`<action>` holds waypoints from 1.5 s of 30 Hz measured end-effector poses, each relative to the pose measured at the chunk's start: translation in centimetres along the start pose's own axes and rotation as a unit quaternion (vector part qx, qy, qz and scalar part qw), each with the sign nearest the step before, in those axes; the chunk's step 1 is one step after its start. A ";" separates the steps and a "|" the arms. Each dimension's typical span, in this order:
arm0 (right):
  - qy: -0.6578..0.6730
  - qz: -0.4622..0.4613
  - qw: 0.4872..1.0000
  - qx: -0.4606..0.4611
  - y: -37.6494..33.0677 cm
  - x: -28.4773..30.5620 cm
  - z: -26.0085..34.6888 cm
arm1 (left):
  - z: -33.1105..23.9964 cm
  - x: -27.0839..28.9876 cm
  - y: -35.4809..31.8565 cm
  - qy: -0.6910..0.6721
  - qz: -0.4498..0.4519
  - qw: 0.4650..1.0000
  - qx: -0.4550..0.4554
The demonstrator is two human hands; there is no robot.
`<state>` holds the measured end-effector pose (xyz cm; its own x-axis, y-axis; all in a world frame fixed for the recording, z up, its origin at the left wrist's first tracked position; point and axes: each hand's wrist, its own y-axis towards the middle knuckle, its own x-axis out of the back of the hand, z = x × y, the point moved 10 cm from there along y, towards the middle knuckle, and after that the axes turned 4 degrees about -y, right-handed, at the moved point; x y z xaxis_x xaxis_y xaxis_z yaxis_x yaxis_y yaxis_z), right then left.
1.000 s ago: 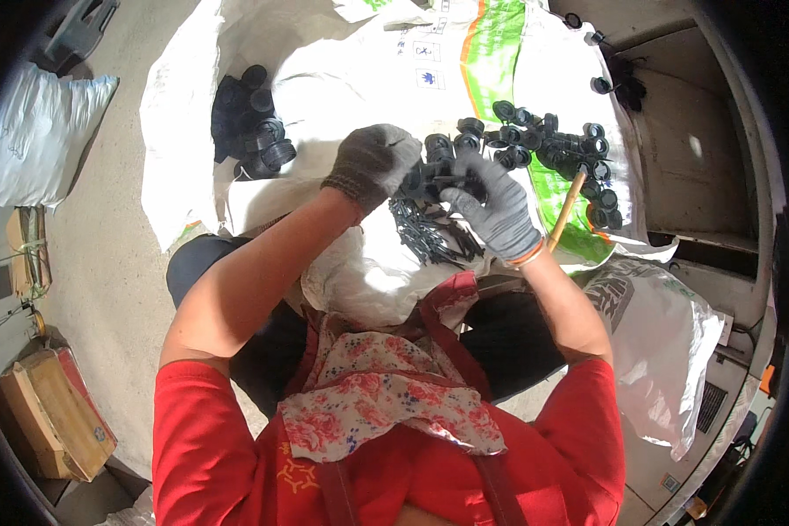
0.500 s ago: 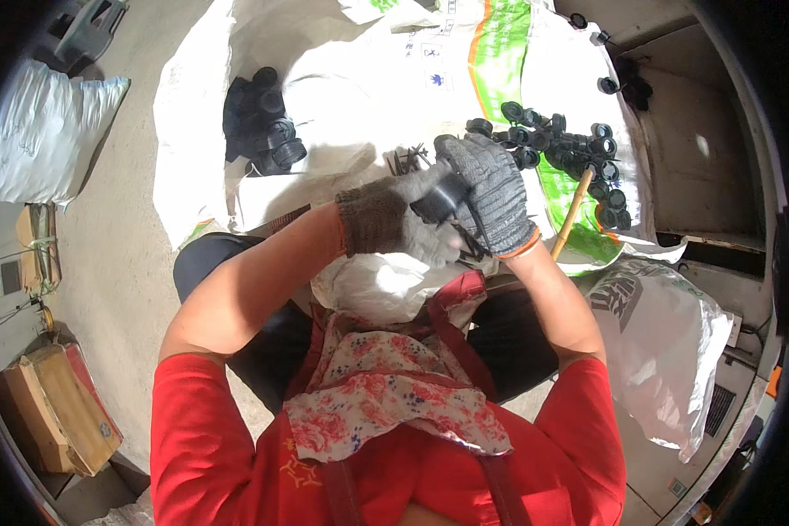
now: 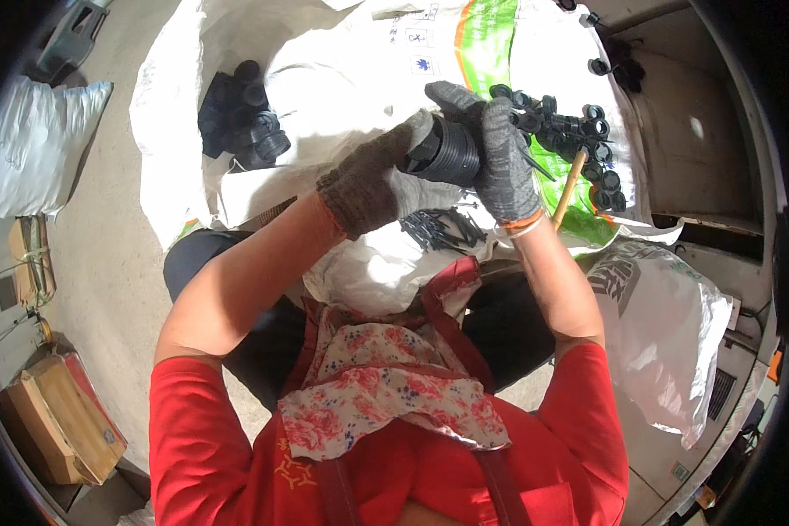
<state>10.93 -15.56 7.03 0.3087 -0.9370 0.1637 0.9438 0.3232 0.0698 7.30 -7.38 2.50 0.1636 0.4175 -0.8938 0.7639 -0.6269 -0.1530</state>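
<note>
Both my hands wear grey knitted gloves and hold one black threaded plastic fitting point(image 3: 454, 153) between them, above the white sack. My left hand point(image 3: 381, 180) grips its left end, with the fingers closed around it. On the other end, my right hand point(image 3: 506, 162) presses with palm and fingers. A thin black pointed strip point(image 3: 539, 162) sticks out beside my right hand; whether it is held I cannot tell. Below the hands lies a loose heap of thin black plastic strips point(image 3: 442, 228).
Larger black fittings point(image 3: 258, 131) lie in a pile on the left of the white sack point(image 3: 324, 88). Several small black ring caps point(image 3: 578, 131) cluster at right by a bamboo stick point(image 3: 570, 188). A stuffed white bag point(image 3: 39, 145) and a cardboard box point(image 3: 65, 416) stand left.
My hands have risen away from me with the fitting, which has turned so its threads show. The strip heap below is now more exposed. The whole view has shifted slightly.
</note>
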 end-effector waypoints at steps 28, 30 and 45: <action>-0.572 0.173 0.724 -0.345 -7.8 13.5 -35.7 | -9.2 -1.4 -4.4 0.794 -0.197 0.462 -0.343; -0.559 0.157 0.724 -0.373 -6.0 11.6 -32.6 | -8.9 -0.9 -3.9 0.784 -0.194 0.490 -0.328; -0.583 0.117 0.744 0.304 -3.3 -4.3 1.0 | -0.3 3.4 0.0 0.483 -0.078 0.870 0.057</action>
<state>6.34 -12.49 7.07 -0.1908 -0.2078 0.9594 0.5430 0.7919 0.2795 8.03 -5.73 -0.37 0.5534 0.8275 -0.0949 0.7666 -0.5506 -0.3303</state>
